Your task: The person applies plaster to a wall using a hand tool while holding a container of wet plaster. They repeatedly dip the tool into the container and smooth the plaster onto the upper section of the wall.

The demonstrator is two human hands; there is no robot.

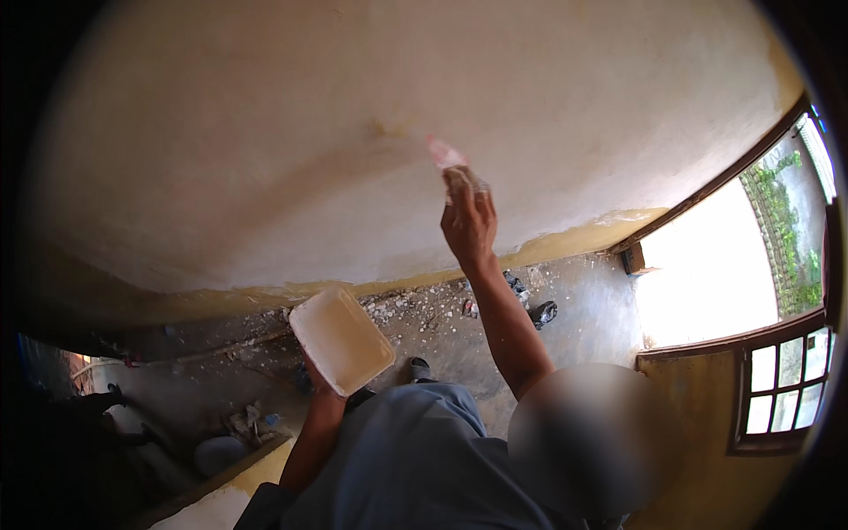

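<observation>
A pale rectangular tub (342, 343), coated inside with a cream-coloured layer, is tilted toward me at the lower middle. My left hand (323, 380) grips it from beneath and from its left side, and most of its fingers are hidden behind it. Higher up, my right hand (468, 212) is stretched out to the wall (265, 97), closed on a small flat pink-and-white scraper (445, 152). The scraper is smeared by motion, and I cannot tell whether its edge touches the wall. White paste covers the fingers. A yellowish patch (389, 129) shows on the wall just left of the scraper.
White crumbs (406, 309) litter the grey floor (579, 300) along the wall's foot. Black plastic bags (543, 314) lie beyond my right forearm. A bright doorway (707, 265) opens at the right, with a paned window (786, 380) below it. Rubble (252, 424) lies at the lower left.
</observation>
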